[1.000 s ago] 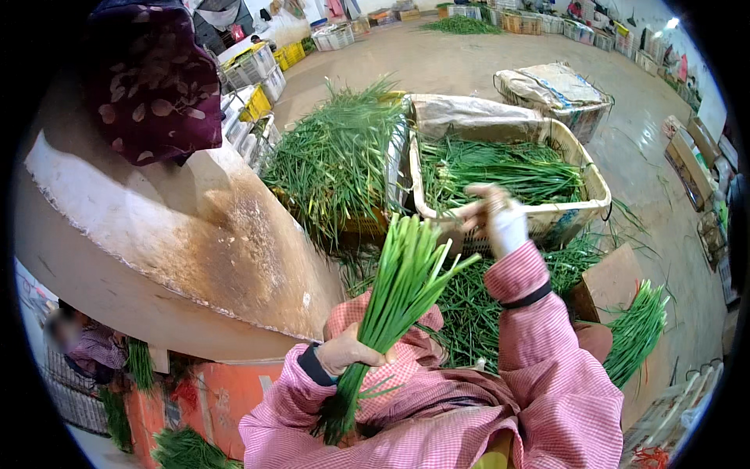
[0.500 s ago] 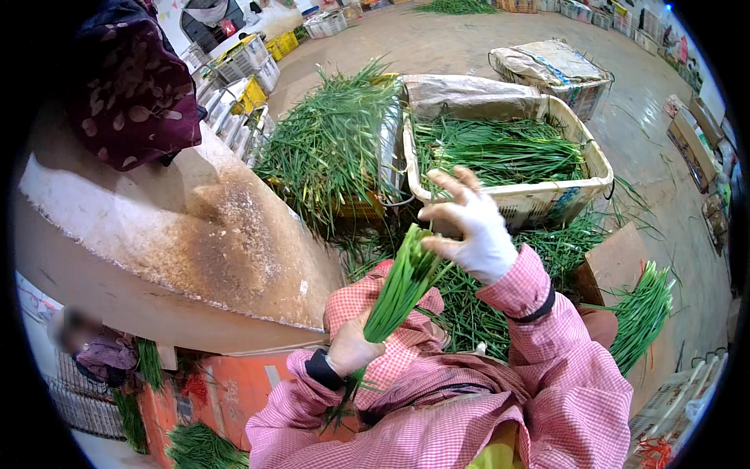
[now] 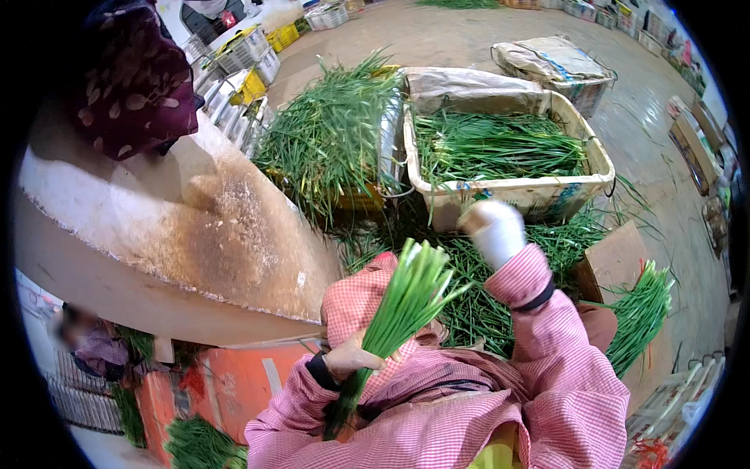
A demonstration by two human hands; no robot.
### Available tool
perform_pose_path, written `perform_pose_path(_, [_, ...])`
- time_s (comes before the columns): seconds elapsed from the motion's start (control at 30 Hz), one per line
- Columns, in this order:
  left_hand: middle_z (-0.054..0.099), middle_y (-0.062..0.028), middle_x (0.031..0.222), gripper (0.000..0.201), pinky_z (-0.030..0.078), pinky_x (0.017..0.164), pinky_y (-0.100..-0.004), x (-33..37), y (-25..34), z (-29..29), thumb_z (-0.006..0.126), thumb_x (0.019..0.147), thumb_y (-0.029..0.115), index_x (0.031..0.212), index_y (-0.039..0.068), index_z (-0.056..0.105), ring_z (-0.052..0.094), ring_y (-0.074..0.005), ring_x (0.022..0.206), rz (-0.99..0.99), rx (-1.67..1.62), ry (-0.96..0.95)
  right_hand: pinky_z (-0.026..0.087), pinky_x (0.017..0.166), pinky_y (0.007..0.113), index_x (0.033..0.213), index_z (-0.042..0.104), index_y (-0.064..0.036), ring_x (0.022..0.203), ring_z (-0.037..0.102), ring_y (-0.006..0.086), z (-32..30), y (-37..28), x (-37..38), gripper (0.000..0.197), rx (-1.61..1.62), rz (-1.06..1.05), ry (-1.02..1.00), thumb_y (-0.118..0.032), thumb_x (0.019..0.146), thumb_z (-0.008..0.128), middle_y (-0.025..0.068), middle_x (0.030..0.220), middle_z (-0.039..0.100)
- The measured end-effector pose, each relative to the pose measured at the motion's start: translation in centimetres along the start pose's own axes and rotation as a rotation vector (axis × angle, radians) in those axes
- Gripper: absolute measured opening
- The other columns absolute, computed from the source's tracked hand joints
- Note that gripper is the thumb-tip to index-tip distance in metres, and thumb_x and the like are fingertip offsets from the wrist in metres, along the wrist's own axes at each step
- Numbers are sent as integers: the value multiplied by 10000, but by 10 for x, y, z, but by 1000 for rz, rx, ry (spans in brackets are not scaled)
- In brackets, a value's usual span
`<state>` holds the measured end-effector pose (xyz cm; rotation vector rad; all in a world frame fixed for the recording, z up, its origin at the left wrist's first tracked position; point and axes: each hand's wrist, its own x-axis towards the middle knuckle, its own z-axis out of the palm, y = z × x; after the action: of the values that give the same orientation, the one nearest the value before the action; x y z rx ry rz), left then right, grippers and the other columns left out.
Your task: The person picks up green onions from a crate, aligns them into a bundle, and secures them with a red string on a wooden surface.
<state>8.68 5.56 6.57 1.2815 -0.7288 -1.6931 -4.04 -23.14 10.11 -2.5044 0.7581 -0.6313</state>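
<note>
My left hand (image 3: 353, 358) is wrapped round a bunch of garlic chives (image 3: 405, 301), low in front of my lap. The pale stem ends fan out up and to the right, while the dark leaves hang below the fist. My right hand (image 3: 495, 234), in a white glove, is raised apart from the bunch, just in front of the white plastic crate (image 3: 539, 191). Motion smears its fingers, and I see nothing clearly in it. More chives (image 3: 504, 144) lie in that crate, and loose ones (image 3: 476, 301) cover the floor beneath my right arm.
Left of the crate stands a heaped basket of chives (image 3: 328, 133). A stained pale board (image 3: 242, 234) fills the left side, with a person's dark patterned clothing (image 3: 133, 86) above it. A covered crate (image 3: 555, 62) stands behind. Bundled chives (image 3: 641, 320) rest beside cardboard (image 3: 613, 258) at right.
My right hand has drawn back from the bunch, down and to the right, and its spread fingers have pulled in. The bunch in my left hand now appears fuller and spreads wider.
</note>
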Motion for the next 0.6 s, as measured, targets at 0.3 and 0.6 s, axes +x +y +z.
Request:
perform_pose_path(0.3, [554, -56, 811, 293, 469, 657, -301, 28, 3, -11, 587, 720, 32, 1006, -7, 532, 544, -149, 713, 820, -786, 397, 391, 918, 345, 1352, 256, -54, 1118, 485, 311, 30, 70, -48, 783, 160, 260, 77, -90, 690, 672, 226, 1202, 493])
perform_pose_path(0.6, [592, -71, 1036, 588, 499, 768, -346, 94, 11, -14, 602, 721, -48, 1259, 107, 421, 601, -198, 866, 1047, -873, 599, 327, 992, 356, 1324, 295, 0, 1167, 430, 298, -23, -72, -30, 854, 166, -340, 62, -78, 597, 737, 194, 1267, 439])
